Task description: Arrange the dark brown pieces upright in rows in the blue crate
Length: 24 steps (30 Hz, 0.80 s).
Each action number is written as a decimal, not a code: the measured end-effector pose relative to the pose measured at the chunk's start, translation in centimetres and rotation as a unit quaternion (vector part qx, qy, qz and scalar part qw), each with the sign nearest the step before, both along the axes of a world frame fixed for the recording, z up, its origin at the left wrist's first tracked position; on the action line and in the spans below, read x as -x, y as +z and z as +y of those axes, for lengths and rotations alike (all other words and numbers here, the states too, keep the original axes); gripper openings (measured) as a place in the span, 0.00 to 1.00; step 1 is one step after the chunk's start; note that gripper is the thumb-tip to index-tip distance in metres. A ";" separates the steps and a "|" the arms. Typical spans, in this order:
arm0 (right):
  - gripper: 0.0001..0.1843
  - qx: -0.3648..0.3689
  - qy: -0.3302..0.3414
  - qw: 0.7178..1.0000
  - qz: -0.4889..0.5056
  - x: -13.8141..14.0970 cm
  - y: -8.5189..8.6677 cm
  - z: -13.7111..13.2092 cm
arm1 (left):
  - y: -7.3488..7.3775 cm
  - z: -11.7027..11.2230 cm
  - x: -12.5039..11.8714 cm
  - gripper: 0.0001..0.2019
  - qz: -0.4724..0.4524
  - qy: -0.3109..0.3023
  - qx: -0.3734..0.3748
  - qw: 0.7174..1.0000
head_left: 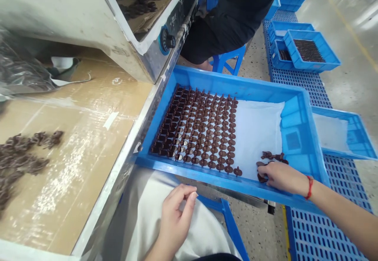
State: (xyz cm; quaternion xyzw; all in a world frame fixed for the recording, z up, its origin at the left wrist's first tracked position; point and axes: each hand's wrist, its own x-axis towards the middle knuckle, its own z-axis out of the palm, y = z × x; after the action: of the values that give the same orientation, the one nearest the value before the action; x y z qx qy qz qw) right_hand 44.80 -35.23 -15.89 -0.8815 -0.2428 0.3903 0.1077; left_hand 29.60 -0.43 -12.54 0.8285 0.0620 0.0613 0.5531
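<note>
A blue plastic tray (230, 81) holds rows of small dark brown parts (203, 129), each with a rounded flat base and a raised stem. They stand on a white sheet (256, 123) lining the tray. Towards the tray's near right corner, my right hand (279, 176) has its fingers closed on a dark brown part, and the fingers partly hide it. More loose brown parts (274, 156) lie just beyond those fingers. My left hand (178, 213) hovers over or rests on my lap, thumb and fingertips together, with nothing visible between them.
To the left is a cardboard-covered bench (88, 142) with a heap of brown parts (23, 158) and a machine with a knob (169, 41). Another person in dark clothing (224, 28) sits beyond the tray. Blue trays (333, 62) stand on slatted blue pallets (339, 182) at right.
</note>
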 end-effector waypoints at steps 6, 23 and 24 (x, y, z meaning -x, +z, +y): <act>0.03 -0.033 -0.026 0.999 0.009 -0.5 -0.2 1.0 | -0.2 0.0 0.4 0.05 0.001 0.000 0.007 1.000; 0.10 0.053 -0.111 0.989 -0.085 -4.1 -1.1 4.6 | 0.2 -0.1 0.2 0.05 -0.004 0.005 0.018 1.000; 0.08 0.045 -0.100 0.990 -0.084 -4.4 -1.0 4.7 | 0.2 -0.1 0.1 0.05 -0.006 0.005 0.018 1.000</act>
State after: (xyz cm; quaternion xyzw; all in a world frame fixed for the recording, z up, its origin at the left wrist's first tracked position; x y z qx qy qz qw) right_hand 49.19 -30.55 -16.88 -0.9349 -0.1434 0.3129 0.0861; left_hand 29.46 -0.57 -12.35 0.8175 0.0635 0.0678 0.5684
